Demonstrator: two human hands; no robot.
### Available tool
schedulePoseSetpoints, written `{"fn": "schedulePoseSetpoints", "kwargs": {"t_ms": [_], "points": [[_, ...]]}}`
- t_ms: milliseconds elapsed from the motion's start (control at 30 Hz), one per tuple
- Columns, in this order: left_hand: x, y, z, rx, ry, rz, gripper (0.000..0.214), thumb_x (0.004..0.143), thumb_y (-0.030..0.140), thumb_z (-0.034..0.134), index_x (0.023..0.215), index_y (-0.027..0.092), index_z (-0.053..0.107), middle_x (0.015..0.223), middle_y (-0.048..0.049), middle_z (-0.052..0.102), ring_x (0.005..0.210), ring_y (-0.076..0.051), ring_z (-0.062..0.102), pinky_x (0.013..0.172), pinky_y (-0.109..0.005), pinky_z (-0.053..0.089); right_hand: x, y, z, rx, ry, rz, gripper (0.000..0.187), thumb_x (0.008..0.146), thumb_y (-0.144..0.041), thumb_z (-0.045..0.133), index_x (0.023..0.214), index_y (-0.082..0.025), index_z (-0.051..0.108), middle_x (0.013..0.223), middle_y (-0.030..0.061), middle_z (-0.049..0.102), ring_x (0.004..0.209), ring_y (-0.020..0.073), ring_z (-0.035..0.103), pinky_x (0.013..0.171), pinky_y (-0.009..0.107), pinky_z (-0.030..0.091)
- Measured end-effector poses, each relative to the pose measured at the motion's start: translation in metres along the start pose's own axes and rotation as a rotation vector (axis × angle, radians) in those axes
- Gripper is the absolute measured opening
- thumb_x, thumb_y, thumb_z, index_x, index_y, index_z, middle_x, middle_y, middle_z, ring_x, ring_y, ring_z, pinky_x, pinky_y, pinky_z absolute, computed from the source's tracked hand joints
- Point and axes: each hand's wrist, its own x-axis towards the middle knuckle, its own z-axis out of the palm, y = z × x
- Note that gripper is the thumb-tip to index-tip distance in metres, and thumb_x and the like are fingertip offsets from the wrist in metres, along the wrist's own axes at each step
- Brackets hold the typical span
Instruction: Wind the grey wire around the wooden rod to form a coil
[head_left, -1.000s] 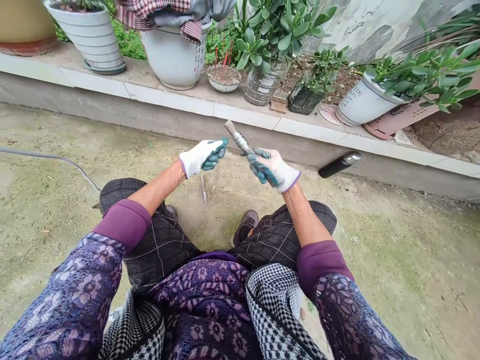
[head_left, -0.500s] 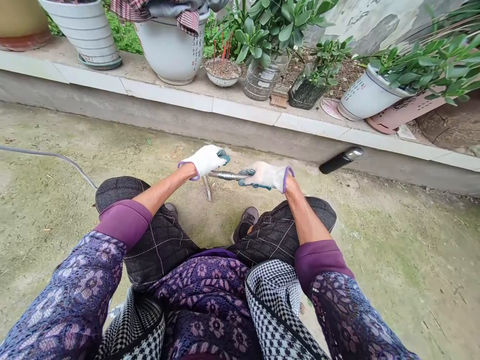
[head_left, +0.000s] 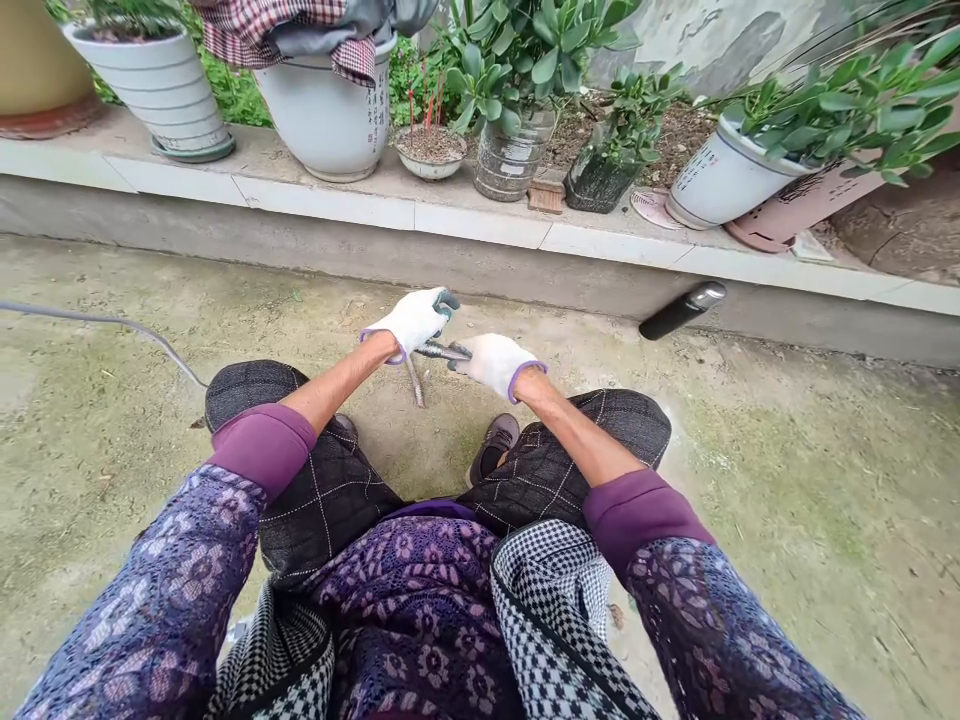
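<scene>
Your left hand (head_left: 411,318) and right hand (head_left: 491,361), both gloved, are curled tight around a metal rod (head_left: 441,351) above the ground (head_left: 787,480).

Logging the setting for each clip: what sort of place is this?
Most likely a home courtyard or garden patio: bare concrete ground, a low tiled ledge lined with potted plants, and a weathered wall behind.
</scene>
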Motion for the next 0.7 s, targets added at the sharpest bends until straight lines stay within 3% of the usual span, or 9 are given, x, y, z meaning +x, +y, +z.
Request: {"fn": "schedulePoseSetpoints", "kwargs": {"t_ms": [167, 300, 400, 467, 533, 600, 700], "points": [[-0.004, 0.008, -0.002, -0.156, -0.028, 0.036, 0.041, 0.075, 0.013, 0.058, 0.113, 0.017, 0.073, 0.084, -0.0034, 0.072, 0.064, -0.012, 0.06, 0.062, -0.021, 0.048, 0.016, 0.023, 0.002, 0.072, 0.146, 0.053, 0.028, 0.091, -0.039, 0.06, 0.102, -0.018, 0.074, 0.094, 0.0118, 0.074, 0.083, 0.0228, 0.067, 0.071, 0.03, 0.045], [-0.013, 0.013, -0.014, -0.471, 0.018, -0.118, 0.047, 0.081, 0.022, 0.062, 0.127, 0.017, 0.063, 0.064, 0.0022, 0.061, 0.044, -0.008, 0.044, 0.044, -0.019, 0.036, 0.024, 0.058, -0.014, 0.435, 0.395, 0.178, 0.027, 0.08, -0.04, 0.071, 0.092, -0.016, 0.072, 0.07, 0.006, 0.067, 0.063, 0.0175, 0.058, 0.061, 0.027, 0.042], [-0.017, 0.008, -0.024, -0.637, 0.01, -0.185, 0.035, 0.081, 0.027, 0.066, 0.113, 0.015, 0.066, 0.06, 0.0034, 0.056, 0.042, -0.006, 0.041, 0.04, -0.019, 0.032, 0.021, 0.07, -0.025, 0.678, 0.505, 0.199, 0.037, 0.084, -0.049, 0.065, 0.097, -0.015, 0.068, 0.061, 0.0003, 0.057, 0.048, 0.0118, 0.046, 0.047, 0.025, 0.039], [-0.019, 0.004, -0.029, -0.661, -0.05, -0.19, 0.023, 0.079, 0.029, 0.068, 0.097, 0.014, 0.069, 0.055, 0.0045, 0.05, 0.04, -0.006, 0.037, 0.037, -0.02, 0.027, 0.014, 0.068, -0.03, 0.991, 0.53, 0.115, 0.042, 0.082, -0.053, 0.065, 0.1, -0.015, 0.065, 0.057, -0.0037, 0.051, 0.041, 0.009, 0.038, 0.037, 0.022, 0.034], [-0.02, 0.002, -0.032, -0.661, -0.086, -0.175, 0.018, 0.079, 0.03, 0.068, 0.087, 0.014, 0.069, 0.052, 0.0055, 0.046, 0.038, -0.005, 0.032, 0.036, -0.02, 0.023, 0.002, 0.061, -0.034, 1.275, 0.509, -0.033, 0.047, 0.078, -0.053, 0.07, 0.104, -0.015, 0.065, 0.054, -0.0067, 0.047, 0.038, 0.0073, 0.033, 0.032, 0.02, 0.029], [-0.022, 0.003, -0.037, -0.663, -0.089, -0.164, 0.017, 0.08, 0.03, 0.066, 0.084, 0.014, 0.069, 0.051, 0.0058, 0.044, 0.037, -0.005, 0.03, 0.035, -0.021, 0.021, -0.013, 0.053, -0.037, 1.378, 0.419, -0.181, 0.049, 0.078, -0.051, 0.072, 0.11, -0.013, 0.065, 0.052, -0.0084, 0.044, 0.037, 0.0066, 0.031, 0.03, 0.019, 0.026], [-0.023, 0.006, -0.044, -0.637, -0.093, -0.144, 0.014, 0.079, 0.028, 0.066, 0.08, 0.014, 0.067, 0.051, 0.0056, 0.043, 0.038, -0.005, 0.031, 0.036, -0.021, 0.022, -0.031, 0.044, -0.038, 1.304, 0.099, -0.317, 0.051, 0.077, -0.047, 0.072, 0.113, -0.011, 0.067, 0.049, -0.0091, 0.044, 0.034, 0.0064, 0.03, 0.029, 0.019, 0.026]]}}
